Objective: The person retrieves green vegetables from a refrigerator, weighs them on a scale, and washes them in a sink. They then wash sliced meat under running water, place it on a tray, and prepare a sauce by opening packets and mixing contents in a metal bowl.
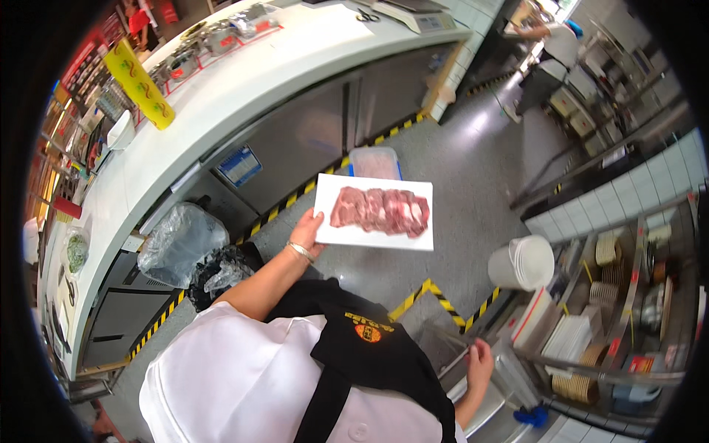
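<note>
My left hand point(308, 232) grips the left short edge of a white rectangular tray point(382, 240), thumb on top. Overlapping slices of raw red meat point(382, 210) with white fat lie across it. The tray is held out in front of me above the floor. My right hand point(479, 365) hangs low at my right side, its fingers loosely bent and nothing visible in them. Close by it are the metal rim of a counter point(482, 407) and a clear plastic container point(512, 371).
A clear plastic box point(375, 161) with blue clips sits beyond the tray. To the left curves a white counter point(266, 77) bearing a yellow film roll point(138, 83). A white bucket point(520, 263) and shelves point(609, 362) stand right. A person point(548, 63) works farther back.
</note>
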{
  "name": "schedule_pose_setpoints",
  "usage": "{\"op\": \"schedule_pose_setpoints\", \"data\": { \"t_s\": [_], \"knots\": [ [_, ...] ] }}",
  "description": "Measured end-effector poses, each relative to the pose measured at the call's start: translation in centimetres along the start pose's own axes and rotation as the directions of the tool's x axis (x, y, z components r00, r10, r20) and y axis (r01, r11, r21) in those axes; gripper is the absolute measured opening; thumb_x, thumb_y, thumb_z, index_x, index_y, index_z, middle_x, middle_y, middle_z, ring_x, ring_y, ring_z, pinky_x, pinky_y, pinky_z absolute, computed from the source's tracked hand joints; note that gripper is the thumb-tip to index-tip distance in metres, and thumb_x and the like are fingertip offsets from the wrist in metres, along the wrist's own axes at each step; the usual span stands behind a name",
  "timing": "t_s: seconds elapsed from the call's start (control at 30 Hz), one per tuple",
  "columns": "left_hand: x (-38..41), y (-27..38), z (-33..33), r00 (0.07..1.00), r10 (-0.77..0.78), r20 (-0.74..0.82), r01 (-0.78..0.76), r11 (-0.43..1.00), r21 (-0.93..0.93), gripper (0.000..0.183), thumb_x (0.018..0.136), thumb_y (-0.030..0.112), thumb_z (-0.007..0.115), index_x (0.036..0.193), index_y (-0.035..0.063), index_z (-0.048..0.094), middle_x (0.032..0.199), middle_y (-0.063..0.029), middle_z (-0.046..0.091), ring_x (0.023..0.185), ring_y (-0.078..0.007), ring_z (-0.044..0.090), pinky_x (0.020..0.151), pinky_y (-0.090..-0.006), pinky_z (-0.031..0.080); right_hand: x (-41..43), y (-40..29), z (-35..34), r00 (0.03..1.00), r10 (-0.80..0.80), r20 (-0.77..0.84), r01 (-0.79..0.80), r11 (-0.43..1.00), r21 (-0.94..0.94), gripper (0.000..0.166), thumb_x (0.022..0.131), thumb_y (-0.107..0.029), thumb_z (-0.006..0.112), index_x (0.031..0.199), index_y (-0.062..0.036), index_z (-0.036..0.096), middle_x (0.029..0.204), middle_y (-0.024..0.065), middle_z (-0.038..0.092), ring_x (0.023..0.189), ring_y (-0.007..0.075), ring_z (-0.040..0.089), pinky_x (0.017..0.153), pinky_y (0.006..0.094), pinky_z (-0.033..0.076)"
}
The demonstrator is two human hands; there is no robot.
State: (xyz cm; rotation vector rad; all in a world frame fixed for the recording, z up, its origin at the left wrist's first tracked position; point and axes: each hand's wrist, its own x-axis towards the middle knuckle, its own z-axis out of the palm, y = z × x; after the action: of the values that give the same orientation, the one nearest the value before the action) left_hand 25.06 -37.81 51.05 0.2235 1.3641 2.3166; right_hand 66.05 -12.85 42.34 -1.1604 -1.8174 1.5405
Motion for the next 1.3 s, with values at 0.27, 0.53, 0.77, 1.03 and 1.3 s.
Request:
{"op": "schedule_pose_setpoints", "data": {
  "t_s": [0.27,0.53,0.77,1.03,1.3],
  "knots": [
    [5.3,-5.2,-6.8,0.981,-0.022,0.193,-0.005,0.990,0.138,0.029,0.088,0.016,0.051,0.114,0.0046,0.048,0.104,-0.0068,0.058,0.094,-0.0187,0.058,0.083,-0.0351,0.047,18.1,-5.6,19.3,0.936,-0.222,0.273,0.030,0.824,0.565,0.037,0.091,-0.024,0.046,0.124,-0.0085,0.044,0.100,0.0059,0.059,0.071,0.0112,0.056,0.058,0.0235,0.045],
    [9.3,3.3,-7.5,0.994,-0.057,0.098,0.049,0.995,0.087,0.037,0.085,0.019,0.057,0.117,0.0045,0.046,0.106,-0.0078,0.057,0.100,-0.0195,0.056,0.087,-0.0353,0.045,28.4,-20.6,29.5,0.428,-0.132,0.894,0.148,0.986,0.074,0.024,0.086,-0.027,0.054,0.088,-0.0036,0.061,0.068,-0.0007,0.057,0.047,0.0064,0.048,0.042,0.0192,0.039],
    [14.2,11.0,-6.3,0.999,0.037,-0.025,-0.036,0.998,0.041,0.062,0.079,0.034,0.064,0.128,0.0064,0.037,0.119,-0.0080,0.050,0.107,-0.0196,0.052,0.088,-0.0367,0.045,34.5,-26.8,37.7,0.108,-0.088,0.990,-0.026,0.995,0.091,0.025,0.085,-0.022,0.055,0.100,-0.0020,0.057,0.079,0.0007,0.058,0.057,0.0075,0.051,0.049,0.0210,0.042],
    [18.2,23.1,-9.5,0.934,0.328,-0.143,-0.329,0.944,0.015,0.051,0.091,0.033,0.046,0.133,0.0120,0.028,0.113,-0.0127,0.054,0.086,-0.0209,0.061,0.064,-0.0323,0.054,33.6,-33.5,47.4,0.270,-0.331,0.904,-0.373,0.830,0.416,0.028,0.083,-0.019,0.060,0.101,0.0014,0.054,0.083,0.0034,0.061,0.057,0.0050,0.053,0.046,0.0167,0.041],
    [18.9,27.0,-20.4,0.790,0.393,-0.470,-0.280,0.914,0.292,0.012,0.085,0.011,0.052,0.096,0.0077,0.055,0.102,-0.0053,0.060,0.080,-0.0145,0.060,0.061,-0.0242,0.048,34.6,-47.3,54.6,0.318,-0.469,0.824,-0.347,0.751,0.561,0.016,0.088,-0.021,0.052,0.089,-0.0061,0.055,0.070,0.0015,0.058,0.046,0.0086,0.049,0.035,0.0191,0.036]
  ]
}}
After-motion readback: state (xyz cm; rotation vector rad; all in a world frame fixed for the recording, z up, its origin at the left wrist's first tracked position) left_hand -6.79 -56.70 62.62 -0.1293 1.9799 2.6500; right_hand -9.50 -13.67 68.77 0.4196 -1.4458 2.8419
